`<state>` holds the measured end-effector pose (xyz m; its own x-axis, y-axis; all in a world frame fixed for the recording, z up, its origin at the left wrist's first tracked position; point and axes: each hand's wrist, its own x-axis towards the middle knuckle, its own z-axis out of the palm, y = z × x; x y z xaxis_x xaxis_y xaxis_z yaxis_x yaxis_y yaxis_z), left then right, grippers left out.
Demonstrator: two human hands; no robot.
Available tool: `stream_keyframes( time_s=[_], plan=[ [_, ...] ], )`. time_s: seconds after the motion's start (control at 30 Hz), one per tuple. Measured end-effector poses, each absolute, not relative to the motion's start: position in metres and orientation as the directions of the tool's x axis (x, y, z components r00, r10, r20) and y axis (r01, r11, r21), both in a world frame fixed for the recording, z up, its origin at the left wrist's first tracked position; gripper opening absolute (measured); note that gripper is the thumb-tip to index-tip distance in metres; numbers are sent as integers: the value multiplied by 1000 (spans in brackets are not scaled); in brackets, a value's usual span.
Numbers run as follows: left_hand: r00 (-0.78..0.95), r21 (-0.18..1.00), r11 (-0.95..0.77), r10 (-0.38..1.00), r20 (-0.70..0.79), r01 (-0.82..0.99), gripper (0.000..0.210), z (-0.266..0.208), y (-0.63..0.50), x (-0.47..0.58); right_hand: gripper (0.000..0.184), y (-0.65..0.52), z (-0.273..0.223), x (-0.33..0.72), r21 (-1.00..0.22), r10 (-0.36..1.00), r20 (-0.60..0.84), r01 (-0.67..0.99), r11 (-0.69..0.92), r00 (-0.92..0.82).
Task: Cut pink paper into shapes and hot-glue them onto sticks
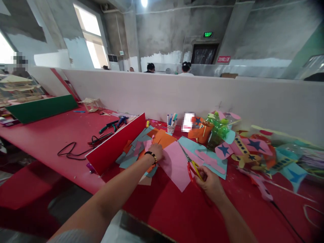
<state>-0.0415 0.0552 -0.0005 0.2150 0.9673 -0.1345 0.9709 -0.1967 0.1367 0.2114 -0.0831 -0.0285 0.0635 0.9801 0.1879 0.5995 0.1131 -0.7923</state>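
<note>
My left hand [156,152], with a beaded bracelet at its wrist, rests over a heap of orange, pink and blue paper scraps [131,154]. Its fingers are curled and partly hidden; a pink scrap [147,144] shows beside them, but I cannot make out what they grip. My right hand [208,182] is wrapped round the handles of scissors [188,158], one red and one yellow. Their blades point away over a large pink sheet [174,163]. Blue paper [220,172] lies to the right of that sheet, with pink cut-out strips [210,162] on it.
A red upright board [118,145] stands left of the scraps. Behind are a pen cup [171,128] and green plastic bottles [220,131]. Decorated paper-and-bottle models [253,145] and a pink corded glue gun [260,185] lie right. Pliers [113,124] and a black cable [73,152] lie left.
</note>
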Motion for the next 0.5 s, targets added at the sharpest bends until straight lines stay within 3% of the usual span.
stream_keyframes(
  time_s=[0.23, 0.5],
  plan=[
    [232, 252, -183, 956, -181, 950, 36, -8, 61, -36, 31, -75, -36, 216, -918, 977, 129, 394, 53, 170],
    [138, 494, -135, 990, 32, 859, 26, 16, 57, -105, 36, -73, -37, 221, -942, 979, 95, 335, 30, 179]
  ],
)
